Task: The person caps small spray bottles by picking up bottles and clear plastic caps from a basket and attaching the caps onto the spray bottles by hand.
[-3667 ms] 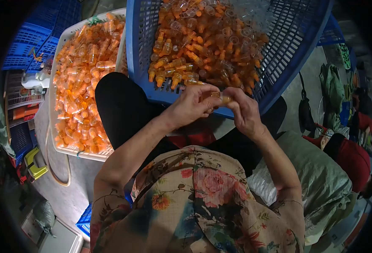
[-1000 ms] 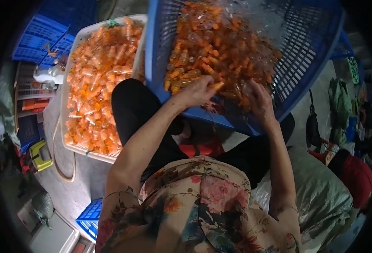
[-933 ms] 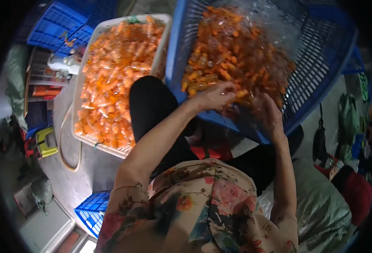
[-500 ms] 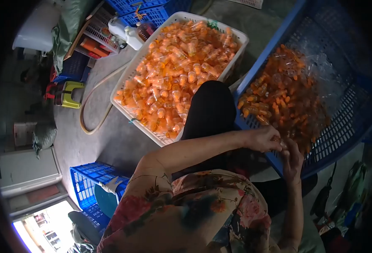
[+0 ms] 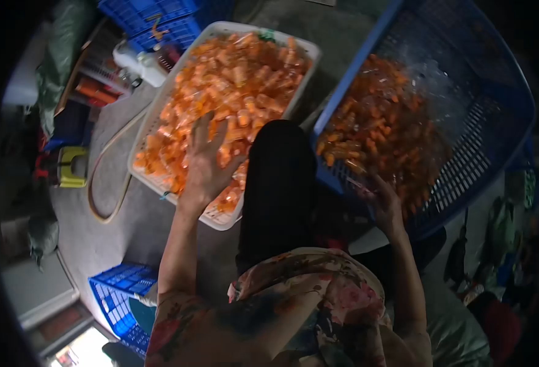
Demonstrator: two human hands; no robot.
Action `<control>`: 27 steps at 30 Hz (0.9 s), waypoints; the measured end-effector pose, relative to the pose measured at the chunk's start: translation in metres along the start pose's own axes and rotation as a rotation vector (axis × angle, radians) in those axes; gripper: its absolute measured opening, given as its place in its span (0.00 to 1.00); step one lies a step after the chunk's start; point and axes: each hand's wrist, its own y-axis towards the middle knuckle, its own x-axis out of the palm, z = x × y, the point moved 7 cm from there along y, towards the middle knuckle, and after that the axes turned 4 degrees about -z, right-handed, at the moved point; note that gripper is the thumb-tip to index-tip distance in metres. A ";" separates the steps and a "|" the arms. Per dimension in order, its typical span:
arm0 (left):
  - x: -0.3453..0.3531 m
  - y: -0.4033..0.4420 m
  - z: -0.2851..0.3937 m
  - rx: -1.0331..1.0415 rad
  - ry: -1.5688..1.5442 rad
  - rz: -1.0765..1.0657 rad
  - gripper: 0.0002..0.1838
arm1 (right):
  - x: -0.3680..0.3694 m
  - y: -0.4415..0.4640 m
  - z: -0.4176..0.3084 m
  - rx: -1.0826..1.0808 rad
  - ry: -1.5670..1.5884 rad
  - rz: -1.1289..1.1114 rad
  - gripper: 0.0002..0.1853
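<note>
My left hand is over the white basket, fingers spread above the heap of small clear bottles with orange tops. Nothing shows in its grasp. At the near edge of the large blue basket, my right hand has its fingers partly curled beside a pile of similar orange-topped bottles. Blur and shadow hide whether those fingers hold anything. Clear plastic pieces lie behind the pile in the blue basket.
My dark-clad knee stands between the baskets. A hose curves over the floor by a yellow-green object. Blue crates stand lower left and upper left. White bottles are beyond the white basket; a grey-green sack lies lower right.
My left hand has left my right hand and moved left over the white basket, its fingers spreading. My right hand remains at the blue basket's near edge. The view has swung toward the left side.
</note>
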 end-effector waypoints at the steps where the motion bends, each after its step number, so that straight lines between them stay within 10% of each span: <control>1: -0.001 0.001 -0.002 -0.060 -0.134 0.044 0.29 | 0.000 0.005 0.008 -0.054 -0.306 -0.082 0.26; 5: 0.056 0.038 0.089 0.051 -0.655 -0.136 0.22 | -0.021 0.047 0.058 0.200 0.041 0.028 0.26; 11: 0.230 0.114 0.153 -0.129 -0.204 -0.664 0.35 | -0.029 0.171 0.010 -0.105 -0.655 0.133 0.29; 18: 0.293 0.130 0.134 -0.005 -0.033 -0.658 0.38 | -0.020 0.189 0.036 -0.192 -0.786 0.135 0.39; 20: 0.283 0.127 0.139 -0.022 -0.087 -0.688 0.36 | -0.030 0.183 0.076 -0.232 0.082 0.168 0.30; 23: 0.302 0.124 0.128 -0.211 -0.230 -0.737 0.32 | -0.001 0.170 0.094 -0.225 0.429 0.176 0.33; 27: 0.249 0.131 0.121 -0.057 -0.421 -0.305 0.25 | 0.025 0.134 0.074 -0.207 -0.115 0.240 0.28</control>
